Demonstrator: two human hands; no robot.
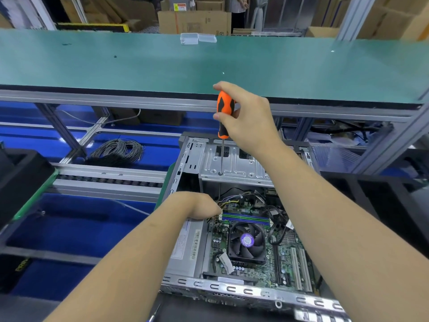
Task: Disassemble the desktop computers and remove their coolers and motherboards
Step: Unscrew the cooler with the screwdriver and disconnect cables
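The green workbench [139, 66] ran across the far side, cardboard boxes [193, 20] stacked beyond it and a small clear plastic case [189, 38] at its far edge. Near me lay the open desktop computer [234, 228], lid off — silver drive cage [234, 163] at its far end, motherboard [253, 256] bare below, the power supply [185, 249] along its left. The black cooler [246, 242] sat mid-board with a purple sticker on its hub, just near of the green memory sticks [246, 218]. My right hand [246, 119] was curled round the orange-and-black screwdriver [224, 112], held upright, its shaft running down through the drive cage. My left hand [197, 205] rested at the case's left side, by the wires at the board's far-left corner — fingers tucked under, so I could not tell their grip. A coil of grey cable [118, 149] lay far left on the blue surface.
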